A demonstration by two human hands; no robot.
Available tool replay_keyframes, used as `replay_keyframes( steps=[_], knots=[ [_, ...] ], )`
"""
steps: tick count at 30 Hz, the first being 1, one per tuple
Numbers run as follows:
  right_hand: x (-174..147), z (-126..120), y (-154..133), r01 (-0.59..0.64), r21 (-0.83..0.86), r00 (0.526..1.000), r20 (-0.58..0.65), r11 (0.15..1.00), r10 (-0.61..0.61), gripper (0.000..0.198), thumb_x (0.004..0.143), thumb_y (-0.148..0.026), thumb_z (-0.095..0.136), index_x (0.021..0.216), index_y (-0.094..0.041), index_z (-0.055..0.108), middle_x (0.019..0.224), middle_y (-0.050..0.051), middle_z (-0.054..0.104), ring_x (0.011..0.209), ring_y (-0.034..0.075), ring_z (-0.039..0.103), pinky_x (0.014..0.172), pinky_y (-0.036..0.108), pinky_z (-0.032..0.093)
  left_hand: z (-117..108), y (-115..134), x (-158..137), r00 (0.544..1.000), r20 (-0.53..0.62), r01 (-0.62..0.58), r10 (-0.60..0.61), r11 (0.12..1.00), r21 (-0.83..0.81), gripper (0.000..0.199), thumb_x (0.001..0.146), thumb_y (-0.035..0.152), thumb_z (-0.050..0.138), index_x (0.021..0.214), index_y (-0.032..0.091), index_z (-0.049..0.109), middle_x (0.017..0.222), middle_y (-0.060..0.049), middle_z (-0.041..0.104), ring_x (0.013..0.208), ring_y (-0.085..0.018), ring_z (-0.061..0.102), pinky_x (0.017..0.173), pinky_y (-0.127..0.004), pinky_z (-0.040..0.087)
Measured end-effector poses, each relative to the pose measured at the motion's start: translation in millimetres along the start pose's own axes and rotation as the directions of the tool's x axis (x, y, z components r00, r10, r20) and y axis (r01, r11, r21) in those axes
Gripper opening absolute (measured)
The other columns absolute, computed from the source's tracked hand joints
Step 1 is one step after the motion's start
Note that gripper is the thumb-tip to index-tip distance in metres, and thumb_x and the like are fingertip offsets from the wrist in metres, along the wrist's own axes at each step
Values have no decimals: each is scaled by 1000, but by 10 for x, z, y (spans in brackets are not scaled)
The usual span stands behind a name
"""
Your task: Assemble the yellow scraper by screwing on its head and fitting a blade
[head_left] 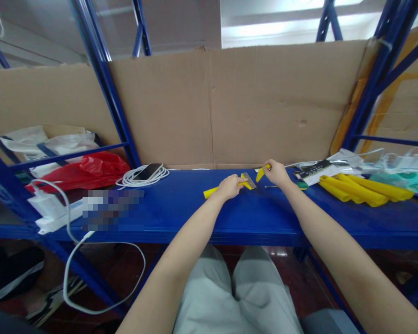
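My left hand (pixel 230 187) is closed around a yellow scraper (pixel 209 192). The handle's end sticks out to the left, and a wide metal blade in a yellow head shows past the fingers on the right. Just right of that blade, my right hand (pixel 277 173) pinches a small yellow plastic piece (pixel 261 174), apart from the scraper. Below the right hand, a screwdriver (pixel 302 185) with a green handle lies on the blue shelf (pixel 181 208), its middle partly hidden by the forearm.
Several yellow tubular handles (pixel 362 190) and a black-and-white packet (pixel 320 170) lie at right. Left are a phone (pixel 149 171) on a coiled white cable (pixel 125 178), a red plastic bag (pixel 90 169) and a power strip (pixel 61 220). Cardboard (pixel 264 106) stands behind. Someone's shoe (pixel 55 297) shows lower left.
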State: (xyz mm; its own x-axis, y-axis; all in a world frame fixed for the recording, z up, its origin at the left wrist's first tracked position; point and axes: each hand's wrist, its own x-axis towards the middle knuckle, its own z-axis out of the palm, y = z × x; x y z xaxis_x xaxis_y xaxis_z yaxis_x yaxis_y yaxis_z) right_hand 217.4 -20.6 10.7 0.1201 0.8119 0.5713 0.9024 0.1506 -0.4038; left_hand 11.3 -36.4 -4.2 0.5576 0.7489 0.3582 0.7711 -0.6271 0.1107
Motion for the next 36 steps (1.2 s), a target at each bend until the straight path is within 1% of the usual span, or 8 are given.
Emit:
replay_keyframes(
  steps=[4, 7, 13, 20, 26, 31, 33, 36],
  knots=[
    [11, -19, -3, 196, -89, 980, 4, 977, -197, 29, 78, -13, 45, 101, -11, 64, 102, 14, 66, 94, 22, 61, 86, 29, 44, 0, 2, -1, 1000, -2, -1, 1, 1000, -2, 39, 90, 26, 50, 128, 28, 58, 108, -7, 61, 99, -20, 60, 89, -28, 44],
    [3, 1, -25, 233, -108, 972, 34, 966, -231, 30, 76, -13, 46, 101, -12, 63, 99, 13, 66, 92, 21, 60, 84, 28, 43, -1, 2, -5, 1000, -3, 3, -3, 1000, -6, 39, 90, 25, 50, 128, 28, 58, 108, -7, 61, 100, -19, 60, 90, -28, 44],
    [-28, 34, -57, 138, -111, 988, 80, 984, -130, 30, 76, -15, 49, 103, -11, 62, 89, 10, 67, 80, 19, 61, 73, 25, 44, -10, 5, -9, 1000, 2, 16, -16, 1000, -2, 38, 90, 23, 49, 126, 27, 59, 110, -8, 60, 100, -20, 60, 90, -28, 44],
    [-20, 9, -40, 14, -224, 992, 128, 974, 15, 24, 83, -22, 47, 93, -11, 67, 91, 13, 70, 86, 21, 65, 70, 23, 42, -15, 35, -16, 1000, -3, 21, -21, 999, 26, 38, 91, 23, 48, 128, 26, 58, 109, -9, 59, 101, -20, 59, 91, -29, 44],
    [-11, 52, -15, 33, -268, 973, 229, 963, 30, 26, 89, -24, 45, 90, -14, 69, 90, 10, 72, 82, 17, 66, 66, 19, 44, 0, 28, -14, 1000, 2, -3, 3, 1000, 18, 38, 91, 23, 49, 127, 26, 58, 107, -9, 59, 100, -20, 60, 89, -28, 45],
    [-25, 73, -28, 38, -270, 948, 313, 962, 51, 25, 87, -17, 47, 98, -9, 68, 97, 13, 71, 85, 16, 66, 69, 18, 44, 4, 14, -7, 1000, 10, -22, 22, 1000, 16, 38, 89, 22, 51, 126, 26, 60, 108, -8, 60, 100, -20, 60, 90, -28, 45],
    [-27, 57, -33, 28, -263, 947, 316, 964, 59, 24, 87, -16, 48, 96, -10, 68, 98, 12, 71, 85, 16, 66, 68, 19, 44, 0, 15, -6, 1000, 11, -24, 24, 1000, 16, 38, 89, 22, 52, 126, 26, 60, 109, -8, 61, 100, -20, 61, 90, -28, 45],
    [-20, 20, -35, -22, -220, 961, 265, 975, 82, 20, 85, -21, 52, 85, -12, 70, 90, 11, 71, 79, 16, 65, 64, 19, 43, -10, 20, -5, 1000, 13, -9, 8, 1000, 7, 37, 89, 22, 52, 125, 26, 60, 110, -8, 61, 100, -20, 61, 90, -28, 45]
  ],
)
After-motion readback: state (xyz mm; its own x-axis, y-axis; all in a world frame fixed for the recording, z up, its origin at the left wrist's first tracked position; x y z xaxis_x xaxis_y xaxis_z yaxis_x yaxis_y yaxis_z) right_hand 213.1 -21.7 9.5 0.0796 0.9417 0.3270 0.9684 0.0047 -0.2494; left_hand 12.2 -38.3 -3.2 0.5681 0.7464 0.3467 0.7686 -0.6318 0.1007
